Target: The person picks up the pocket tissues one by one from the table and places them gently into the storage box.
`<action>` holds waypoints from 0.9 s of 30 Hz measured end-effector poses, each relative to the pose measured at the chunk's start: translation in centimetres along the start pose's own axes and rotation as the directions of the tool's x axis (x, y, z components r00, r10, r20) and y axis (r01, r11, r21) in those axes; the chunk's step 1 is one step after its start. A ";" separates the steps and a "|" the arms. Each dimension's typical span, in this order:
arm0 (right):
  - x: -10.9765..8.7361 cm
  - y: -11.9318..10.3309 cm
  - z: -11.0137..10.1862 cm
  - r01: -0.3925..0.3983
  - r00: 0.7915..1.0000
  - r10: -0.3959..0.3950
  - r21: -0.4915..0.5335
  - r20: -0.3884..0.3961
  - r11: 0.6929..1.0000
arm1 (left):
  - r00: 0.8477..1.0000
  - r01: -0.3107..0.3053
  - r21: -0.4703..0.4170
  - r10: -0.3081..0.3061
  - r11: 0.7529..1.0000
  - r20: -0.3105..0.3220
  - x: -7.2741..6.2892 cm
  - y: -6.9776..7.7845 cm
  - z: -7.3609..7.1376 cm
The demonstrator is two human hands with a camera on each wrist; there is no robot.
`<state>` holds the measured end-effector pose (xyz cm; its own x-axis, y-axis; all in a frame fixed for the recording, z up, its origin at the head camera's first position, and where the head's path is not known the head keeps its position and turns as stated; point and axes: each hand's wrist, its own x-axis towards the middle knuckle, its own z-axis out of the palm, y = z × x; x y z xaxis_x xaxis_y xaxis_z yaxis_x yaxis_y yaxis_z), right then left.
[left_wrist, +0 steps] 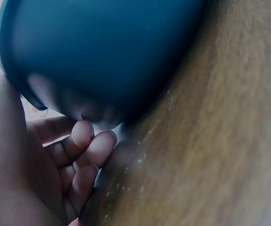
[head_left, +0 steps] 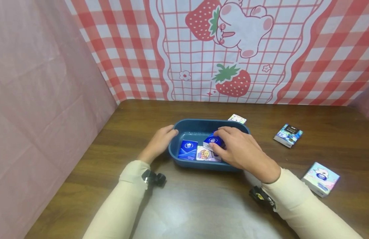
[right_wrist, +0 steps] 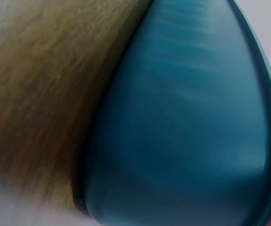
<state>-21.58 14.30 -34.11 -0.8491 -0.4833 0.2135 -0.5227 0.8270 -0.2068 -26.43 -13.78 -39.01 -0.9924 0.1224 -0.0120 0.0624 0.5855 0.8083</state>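
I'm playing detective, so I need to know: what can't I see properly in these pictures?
Head view: part of the right-hand blue packet, covered by the right hand.
Head view: the white packet's near edge, behind the tub.
Right wrist view: most of that hand, beyond the picture's edge.
Left wrist view: the tub's inside, hidden by its wall.

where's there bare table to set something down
The tabletop is bare between the cream sleeves, on the blue tub's near side, and left of the left hand. The tub's near half is crowded: blue tissue pack, cartoon pack, right hand holding second blue pack.
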 end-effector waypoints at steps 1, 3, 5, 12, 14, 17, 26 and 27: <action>0.0 0.0 0.0 0.003 1.000 -0.003 -0.002 -0.004 1.000 | 1.000 -0.003 0.000 0.003 1.000 -0.001 0.0 0.0 0.0; 0.1 0.0 0.1 0.007 1.000 -0.007 -0.005 -0.017 1.000 | 1.000 -0.008 0.000 0.008 1.000 -0.001 0.0 0.0 -0.1; 0.0 0.0 0.1 0.011 0.999 -0.011 -0.007 -0.034 1.000 | 1.000 -0.012 0.000 0.012 1.000 0.002 0.0 -0.1 -0.1; -0.4 0.3 -0.4 0.009 0.998 -0.011 -0.032 -0.069 0.999 | 1.000 -0.019 0.004 0.019 1.000 -0.002 0.1 -0.1 0.0; -0.4 0.4 -0.4 0.002 0.997 -0.006 -0.044 -0.078 0.999 | 1.000 -0.019 0.005 0.019 1.000 -0.003 0.1 -0.2 0.0; -0.4 0.4 -0.5 -0.008 0.997 0.004 -0.047 -0.079 0.999 | 1.000 -0.018 0.007 0.018 1.000 -0.004 0.0 -0.2 -0.1; -0.5 0.4 -0.8 -0.001 0.996 -0.004 -0.050 -0.088 0.999 | 0.999 -0.033 0.001 0.033 0.999 -0.008 0.2 -0.4 -0.1; -0.6 0.5 -0.8 -0.002 0.996 -0.002 -0.052 -0.090 0.999 | 1.000 -0.031 0.001 0.031 1.000 -0.005 0.3 -0.5 0.0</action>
<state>-21.25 15.25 -33.55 -0.8376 -0.4573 0.2988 -0.5160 0.8420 -0.1577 -26.73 -14.05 -39.38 -0.9905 0.1367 0.0158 0.0933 0.5825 0.8074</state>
